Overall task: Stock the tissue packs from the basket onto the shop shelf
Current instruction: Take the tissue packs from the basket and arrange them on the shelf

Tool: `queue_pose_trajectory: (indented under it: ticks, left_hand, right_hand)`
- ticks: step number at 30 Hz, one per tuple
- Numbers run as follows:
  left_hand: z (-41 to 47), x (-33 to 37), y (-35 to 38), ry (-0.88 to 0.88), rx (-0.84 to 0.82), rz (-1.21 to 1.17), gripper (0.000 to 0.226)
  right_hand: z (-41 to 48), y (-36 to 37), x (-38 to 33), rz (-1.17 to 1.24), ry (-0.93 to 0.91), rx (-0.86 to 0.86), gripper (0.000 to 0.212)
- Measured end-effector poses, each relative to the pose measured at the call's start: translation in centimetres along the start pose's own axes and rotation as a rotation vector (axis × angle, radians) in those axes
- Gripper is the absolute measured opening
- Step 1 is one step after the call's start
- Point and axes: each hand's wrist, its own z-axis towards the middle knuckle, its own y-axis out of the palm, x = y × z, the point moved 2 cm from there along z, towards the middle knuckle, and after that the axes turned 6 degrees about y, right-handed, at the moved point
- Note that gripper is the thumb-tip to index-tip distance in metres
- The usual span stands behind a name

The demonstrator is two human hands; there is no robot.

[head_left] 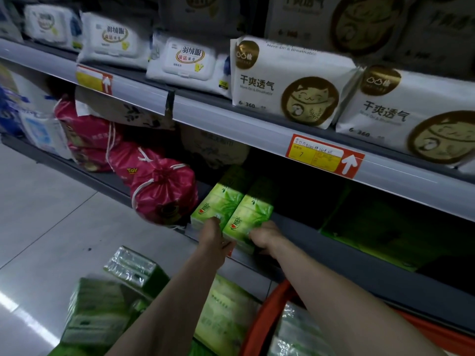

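Observation:
Two green tissue packs lie side by side at the front of the lower shelf (334, 255). My left hand (214, 236) grips the near end of the left green pack (218, 201). My right hand (264, 236) holds the near end of the right green pack (250, 214). Both packs rest on the shelf with their near ends over its front lip. The orange basket (257, 317) stands at the bottom right with a clear-wrapped tissue pack (295, 330) inside. More green packs (102, 312) lie on the floor beside it.
Red drawstring bags (159, 188) crowd the lower shelf just left of the packs. Further right on that shelf sits a dark stack of green packs (372, 232). The upper shelf carries white wipes (187, 62) and cat-print packs (290, 83), with a red price tag (323, 156) on its edge.

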Motion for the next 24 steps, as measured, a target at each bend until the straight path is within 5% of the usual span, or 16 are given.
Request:
queue_pose_trajectory:
  ticks: [3,11,14,18,24]
  left_hand:
    - [-1.2,0.8,0.4,-0.012,-0.032,0.011,0.052]
    - [-8.2,3.2,2.1,0.083,-0.137,0.211,0.046]
    - [-11.3,3.6,3.3,0.225,-0.209,0.412,0.045]
    - [-16.8,2.1,4.6,0.395,-0.272,0.748,0.043]
    - [-28.2,-5.4,6.1,0.674,-0.450,0.923,0.030]
  right_hand:
    - [-2.3,-1.0,-0.2,-0.086,-0.032,0.087,0.035]
    - [-8.8,-4.2,-0.3,-0.113,-0.280,0.084,0.027]
    - [-13.5,-6.2,1.7,-0.085,-0.348,0.115,0.021]
    - [-20.5,-10.6,7.1,-0.110,-0.430,0.197,0.047]
    - [-30.7,-17.1,17.3,-0.125,-0.512,0.274,0.026]
